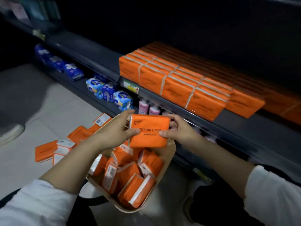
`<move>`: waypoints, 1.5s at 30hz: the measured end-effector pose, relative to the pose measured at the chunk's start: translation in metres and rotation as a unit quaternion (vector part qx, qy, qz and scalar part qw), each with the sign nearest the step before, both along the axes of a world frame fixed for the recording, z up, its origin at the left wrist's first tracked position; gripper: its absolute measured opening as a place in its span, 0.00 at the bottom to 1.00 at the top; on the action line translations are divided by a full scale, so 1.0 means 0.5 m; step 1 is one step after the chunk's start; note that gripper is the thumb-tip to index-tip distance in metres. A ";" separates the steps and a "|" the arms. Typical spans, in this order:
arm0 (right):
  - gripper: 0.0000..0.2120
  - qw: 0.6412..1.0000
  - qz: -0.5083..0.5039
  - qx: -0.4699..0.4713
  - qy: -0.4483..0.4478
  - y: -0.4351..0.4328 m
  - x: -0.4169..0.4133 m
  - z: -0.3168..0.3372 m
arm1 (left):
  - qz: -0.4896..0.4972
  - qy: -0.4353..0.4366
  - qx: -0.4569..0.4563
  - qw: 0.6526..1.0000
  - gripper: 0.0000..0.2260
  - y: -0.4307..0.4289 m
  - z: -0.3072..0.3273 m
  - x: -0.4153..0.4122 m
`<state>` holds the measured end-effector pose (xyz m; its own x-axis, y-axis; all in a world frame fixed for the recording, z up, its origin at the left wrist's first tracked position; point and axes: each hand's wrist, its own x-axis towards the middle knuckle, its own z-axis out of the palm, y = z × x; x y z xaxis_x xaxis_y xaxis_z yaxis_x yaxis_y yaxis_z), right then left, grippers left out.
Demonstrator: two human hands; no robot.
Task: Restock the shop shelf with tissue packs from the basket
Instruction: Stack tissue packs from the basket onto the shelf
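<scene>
Fingers [133,131] of the left hand [116,128] are curled round the left edge of an orange tissue pack [149,134], thumb on its printed face. Those of the right hand [180,130] clamp its right edge the same way, so both hands hold it at the centre of the frame. The pack is face-up, tilted slightly, and reads "COTTON TISSUE". It hangs above the far end of the basket [174,150] and just in front of the shelf [228,126].

Below the hands, the tan oval basket runs toward the lower middle of the frame. It is heaped with more orange packs [130,175] lying at mixed angles, many showing their white ends.

On the shelf, at the centre and right of the frame, stacked orange packs [179,84] stand in neat rows reaching to the front edge. A price label [131,88] sits on the shelf lip under their left corner.

Lower shelves at the left of the frame carry blue and white packets [110,92], with pink bottles [146,109] just behind the left hand.

Several loose orange packs [53,149] lie scattered on the pale floor [48,103] at the lower left, beside the basket. White sleeves [40,201] cover both forearms near the bottom corners.
</scene>
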<state>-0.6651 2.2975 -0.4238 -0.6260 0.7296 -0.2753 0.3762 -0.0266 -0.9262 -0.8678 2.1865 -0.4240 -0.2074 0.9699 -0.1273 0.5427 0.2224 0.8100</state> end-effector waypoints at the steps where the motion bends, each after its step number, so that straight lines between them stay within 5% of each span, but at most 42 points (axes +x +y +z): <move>1: 0.29 1.000 -0.007 -0.014 0.008 -0.002 0.019 0.006 | 0.005 -0.015 0.007 1.000 0.32 0.004 0.000 0.015; 5: 0.19 0.997 -0.057 -0.004 0.045 -0.002 0.093 0.011 | -0.005 -0.008 0.042 0.999 0.30 0.028 0.011 0.100; 14: 0.18 0.976 -0.154 0.068 0.140 0.053 0.265 0.044 | -0.029 0.062 0.190 0.979 0.30 0.110 0.044 0.271; 19: 0.18 0.928 -0.295 0.117 0.197 0.118 0.357 0.065 | -0.065 0.224 0.219 0.947 0.25 0.200 0.074 0.306; 24: 0.17 0.889 -0.412 0.153 0.130 0.185 0.439 0.032 | -0.100 0.348 0.198 0.911 0.26 0.287 0.089 0.330; 30: 0.15 0.886 -0.425 0.183 0.021 0.254 0.444 -0.027 | -0.121 0.427 0.093 0.891 0.30 0.351 0.082 0.357; 45: 0.20 0.845 -0.475 0.241 -0.032 0.305 0.380 -0.051 | -0.098 0.388 0.151 0.904 0.28 0.369 0.044 0.362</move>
<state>-0.4749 2.4498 -0.4495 0.3117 0.9318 0.1861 0.4471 0.0290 -0.8940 -0.6870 2.3710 -0.4020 0.0597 0.9639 0.2596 0.9785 -0.1080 0.1759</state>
